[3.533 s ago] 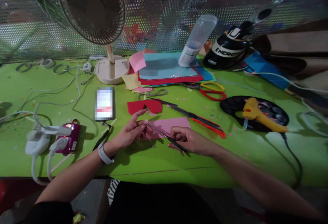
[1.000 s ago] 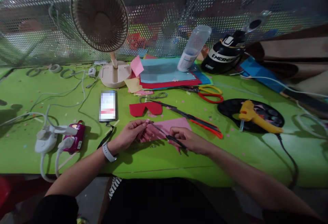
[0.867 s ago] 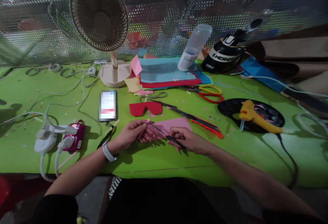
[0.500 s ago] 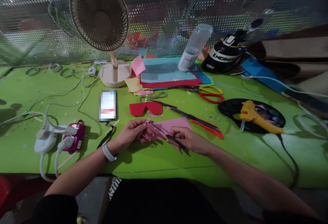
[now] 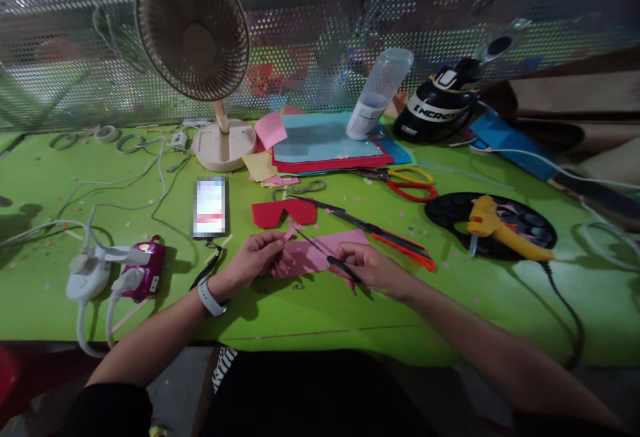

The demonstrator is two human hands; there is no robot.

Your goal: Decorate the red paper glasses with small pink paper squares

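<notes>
Near the front middle of the green table, my left hand (image 5: 264, 257) pinches a small pink paper piece (image 5: 290, 232) between thumb and finger. My right hand (image 5: 357, 267) is closed round the black handles of slim scissors (image 5: 315, 245), whose blades point up and left toward that piece. Under the blades lies a larger pink sheet (image 5: 313, 258), flat on the table between both hands. Just beyond it are a red cut-out shape (image 5: 284, 213) with a notch and a long black tool with orange edges (image 5: 380, 232).
A fan (image 5: 225, 144) stands at the back left, before it a phone (image 5: 210, 207). Plugs and a purple adapter (image 5: 145, 269) lie left. Behind are stacked sheets (image 5: 320, 140), a clear bottle (image 5: 373, 104) and red-yellow scissors (image 5: 413, 190). A yellow glue gun (image 5: 487, 220) rests on a black palette (image 5: 443, 214).
My right hand has shifted slightly right with the scissors, and their tips now sit a little higher. My left hand has barely moved, still pinching the small pink piece.
</notes>
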